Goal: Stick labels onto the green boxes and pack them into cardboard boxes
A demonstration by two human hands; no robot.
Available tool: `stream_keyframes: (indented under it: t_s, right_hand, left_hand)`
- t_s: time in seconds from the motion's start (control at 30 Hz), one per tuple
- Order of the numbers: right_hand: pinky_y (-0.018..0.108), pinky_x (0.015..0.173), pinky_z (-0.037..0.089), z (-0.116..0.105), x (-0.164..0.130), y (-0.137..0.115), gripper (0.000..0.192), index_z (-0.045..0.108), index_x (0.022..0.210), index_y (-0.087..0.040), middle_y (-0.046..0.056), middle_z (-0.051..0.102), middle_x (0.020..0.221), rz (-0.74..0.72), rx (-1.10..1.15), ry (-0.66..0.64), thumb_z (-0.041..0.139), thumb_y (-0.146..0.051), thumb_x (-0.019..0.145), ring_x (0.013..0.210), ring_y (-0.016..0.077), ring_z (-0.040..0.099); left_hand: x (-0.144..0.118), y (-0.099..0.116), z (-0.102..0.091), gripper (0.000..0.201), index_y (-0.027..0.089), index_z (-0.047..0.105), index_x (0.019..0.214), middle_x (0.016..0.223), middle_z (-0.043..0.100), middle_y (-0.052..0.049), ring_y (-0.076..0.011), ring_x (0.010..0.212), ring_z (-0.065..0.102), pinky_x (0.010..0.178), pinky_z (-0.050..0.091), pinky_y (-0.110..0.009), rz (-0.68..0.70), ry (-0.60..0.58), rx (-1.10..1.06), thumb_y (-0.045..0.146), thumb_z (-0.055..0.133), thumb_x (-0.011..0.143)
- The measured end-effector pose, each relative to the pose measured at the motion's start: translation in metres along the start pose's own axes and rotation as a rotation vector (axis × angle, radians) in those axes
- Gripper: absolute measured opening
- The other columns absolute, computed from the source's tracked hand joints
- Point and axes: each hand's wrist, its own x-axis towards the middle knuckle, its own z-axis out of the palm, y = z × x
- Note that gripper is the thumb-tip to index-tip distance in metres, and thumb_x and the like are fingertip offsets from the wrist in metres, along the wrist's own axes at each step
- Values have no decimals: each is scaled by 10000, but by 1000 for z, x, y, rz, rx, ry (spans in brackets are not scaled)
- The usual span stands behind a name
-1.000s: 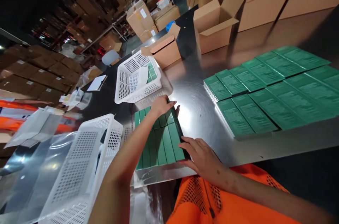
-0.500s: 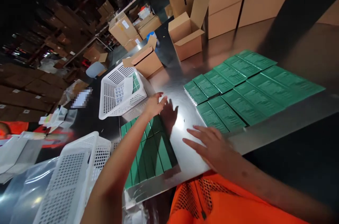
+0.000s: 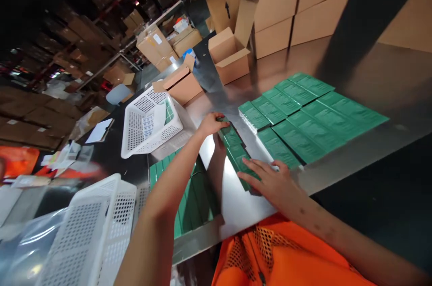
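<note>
Baskets (image 3: 87, 214), white and perforated, stood left of a block of green boxes (image 3: 193, 207). Next, the left hand (image 3: 212, 125) bent its fingers over the far end of a green row (image 3: 232, 143), grip unclear; the right hand (image 3: 272, 181), fingers loosely spread, touched its near end. Farther right, green cartons (image 3: 312, 124) lay on the worktop (image 3: 241, 216) in two rows.

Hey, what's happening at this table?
A person in an orange top has their hands on a short row of green boxes: the left hand at its far end, the right hand at its near end. Whether the row is lifted or resting is unclear. It is between a larger block of green boxes on the right and another group on the left, partly hidden by the left arm.
</note>
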Motion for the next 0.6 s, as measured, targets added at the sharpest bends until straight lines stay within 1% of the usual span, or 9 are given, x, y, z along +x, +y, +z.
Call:
stream_keyframes:
  t_s: [0.07,0.13,0.23,0.27,0.33,0.4,0.47,0.53,0.6]
  right_hand:
    - [451,958,411,12,5,-23,447,559,1314,-276,98,558,1447,-4,122,2,529,-68,919,1223,249,584]
    - [437,953,430,24,11,-48,454,526,1341,-249,111,559,1436,-28,251,-5,520,-78,921,1236,245,576]
    - [432,919,480,35,17,-72,420,536,1310,-199,139,591,1375,-44,371,-21,590,-136,898,1190,272,595]
    - [431,901,499,37,18,-74,415,546,1290,-187,150,597,1360,-38,383,-37,623,-157,883,1146,281,612]
    - [432,879,527,37,19,-73,425,558,1260,-188,154,607,1339,-31,397,-95,682,-188,854,1076,285,631]
    - [429,869,550,35,19,-66,486,551,1272,-220,133,603,1351,-31,429,-178,733,-225,822,1072,285,629]
    - [437,851,571,34,18,-62,569,540,1288,-242,125,581,1382,-10,454,-218,781,-293,776,1097,305,618]
    - [444,827,588,38,16,-63,591,537,1280,-235,139,550,1413,13,458,-180,786,-346,756,1114,328,612]
    - [453,817,596,46,14,-67,491,542,1243,-214,157,558,1392,16,449,-78,714,-342,802,1122,340,614]
  left_hand:
    - [-16,-17,-14,337,185,774,1064,1045,764,-82,-270,1035,683,918,514,-316,-53,-23,71,405,707,818]
    - [-34,-31,-23,303,182,796,951,999,766,-112,-311,1046,679,924,510,-353,-118,-37,144,435,699,815]
    - [-59,-47,-24,292,182,789,882,993,761,-140,-338,1032,683,911,511,-386,-211,-42,213,449,694,809]
    - [-66,-51,-22,302,176,781,907,1019,756,-149,-341,1036,682,910,509,-393,-231,-30,219,449,685,817]
    - [-77,-57,-15,374,152,749,1019,1094,736,-169,-343,1058,673,913,504,-405,-248,26,206,471,629,864]
    - [-84,-63,-8,451,130,702,1114,1147,714,-181,-331,1081,665,921,498,-402,-244,95,167,506,540,924]
    - [-89,-67,-1,469,134,678,1144,1161,707,-171,-306,1084,665,925,496,-379,-234,143,123,521,502,948]
    - [-94,-70,3,450,144,670,1165,1170,708,-158,-286,1087,667,925,494,-356,-226,171,85,504,504,953]
    - [-97,-72,6,451,148,663,1196,1166,718,-152,-285,1086,672,916,500,-354,-222,186,56,494,501,956]
